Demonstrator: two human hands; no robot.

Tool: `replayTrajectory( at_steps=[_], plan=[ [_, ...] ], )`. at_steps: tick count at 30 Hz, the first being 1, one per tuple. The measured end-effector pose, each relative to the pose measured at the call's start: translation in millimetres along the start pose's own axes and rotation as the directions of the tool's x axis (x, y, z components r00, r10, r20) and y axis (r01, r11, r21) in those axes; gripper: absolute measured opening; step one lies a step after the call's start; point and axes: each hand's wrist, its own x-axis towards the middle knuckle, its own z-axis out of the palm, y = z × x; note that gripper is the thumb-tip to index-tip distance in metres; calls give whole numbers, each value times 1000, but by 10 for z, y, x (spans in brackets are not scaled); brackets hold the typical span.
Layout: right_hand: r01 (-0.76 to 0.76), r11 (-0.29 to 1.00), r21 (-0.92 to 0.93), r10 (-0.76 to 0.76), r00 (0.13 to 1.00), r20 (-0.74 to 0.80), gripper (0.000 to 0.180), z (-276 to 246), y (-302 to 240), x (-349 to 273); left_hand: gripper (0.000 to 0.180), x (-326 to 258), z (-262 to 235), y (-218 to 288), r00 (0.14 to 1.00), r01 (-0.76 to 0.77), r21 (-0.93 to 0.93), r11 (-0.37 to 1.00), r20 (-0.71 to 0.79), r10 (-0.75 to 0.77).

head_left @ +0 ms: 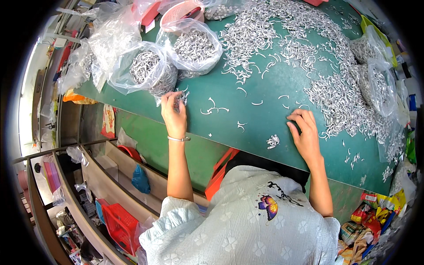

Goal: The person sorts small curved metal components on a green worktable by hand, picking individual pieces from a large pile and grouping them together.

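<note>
Small silvery curved metal pieces lie in a broad heap [340, 101] on the green tabletop [229, 126]. My left hand [175, 118] is closed at the table's near edge, fingers bent around a few of these pieces, just below a filled clear plastic bag [164, 79]. Its fingertips partly hide what they hold. To the right, my right hand [304, 132] rests over the table with thumb and bent fingers apart and nothing visible between them. A single curved piece [303, 105] lies just past its fingertips. Between the hands are a loose cluster [214, 107] and a compact little pile [273, 141].
A second filled bag [194, 46] and a pink basket [182, 13] stand at the back left. More bags of pieces [383, 86] line the right side. Below the table's left edge are wooden shelving [119, 185] and a red basket [121, 225].
</note>
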Motion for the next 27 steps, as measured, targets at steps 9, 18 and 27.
replayTrajectory(
  at_steps=[9,18,27],
  plan=[
    [-37,999,5,37,999,-40,17,-58,-13,-15,27,1,24,-13,990,-137,50,989,-30,138],
    [-10,997,-82,-3,988,-154,16,-161,103,129,23,-35,-14,199,988,-99,97,990,-110,110],
    [97,961,-261,-73,992,99,16,-23,-42,35,36,-655,340,1440,896,-129,-310,942,372,244]
  ],
)
